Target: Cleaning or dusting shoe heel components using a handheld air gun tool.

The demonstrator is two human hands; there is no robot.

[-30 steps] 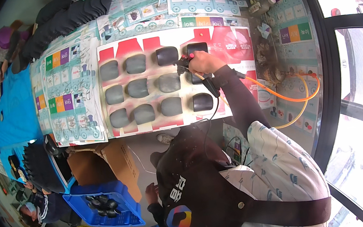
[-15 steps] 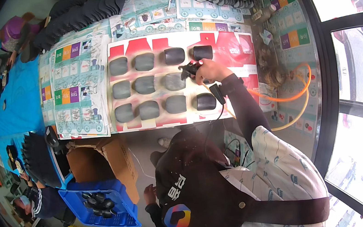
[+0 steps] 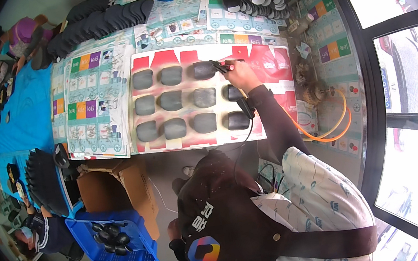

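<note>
My right hand (image 3: 242, 75) is closed around a black spray gun (image 3: 222, 66) with a hose attached. The gun's nose is over the right side of a dark curved cap-like piece (image 3: 202, 70) in the far row. Several such pieces lie in rows on a white and red board (image 3: 197, 144). Those to the left, like one grey piece (image 3: 171, 75), look dull and dusted; a near-right piece (image 3: 238, 120) is darker and glossier. My left hand (image 3: 174, 229) hangs low beside my body, away from the table, its fingers too dim to make out.
An orange hose (image 3: 322, 139) loops at the right, by the wall. Stacked dark pieces (image 3: 98, 29) lie at the back left. A cardboard box (image 3: 140, 193) and a blue crate (image 3: 146, 256) of dark pieces stand below the table. Another person (image 3: 47, 236) is at the far left.
My right hand has carried the spray gun from the middle row to the far row, slightly left. The hose has swung with it. My view has shifted a little.
</note>
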